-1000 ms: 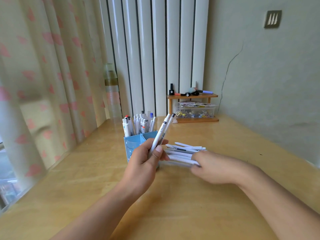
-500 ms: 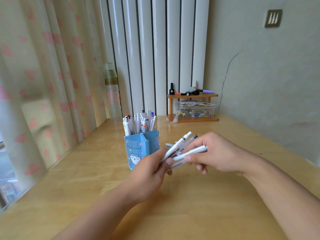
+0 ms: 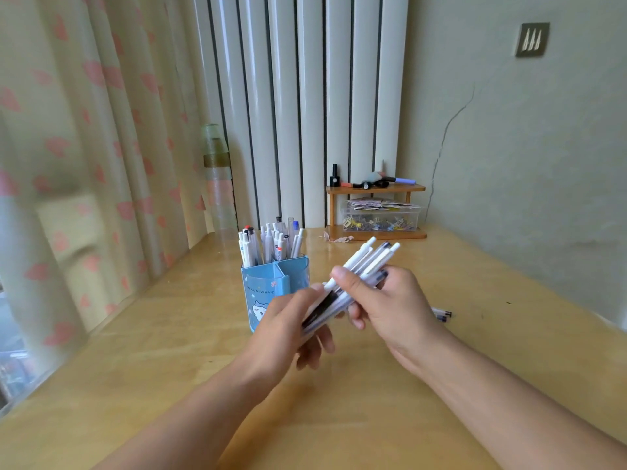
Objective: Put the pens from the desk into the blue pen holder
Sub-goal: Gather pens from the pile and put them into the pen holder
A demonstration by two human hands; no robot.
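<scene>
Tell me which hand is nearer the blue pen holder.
Left. The left hand overlaps the blue pen holder's lower right side in the view, gripping the pen bundle. The right hand grips it farther right, clear of the holder.

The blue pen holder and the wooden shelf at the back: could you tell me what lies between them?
In the head view, mostly bare desk, with one small crumpled scrap lying just before the shelf, beyond the holder.

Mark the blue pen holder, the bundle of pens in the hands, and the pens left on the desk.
blue plastic pen holder (image 3: 263, 293): head view, front wall.
bundle of white pens (image 3: 368, 262): head view, upper barrels.
leftover pens on the wooden desk (image 3: 442, 314): head view, dark tips.
</scene>
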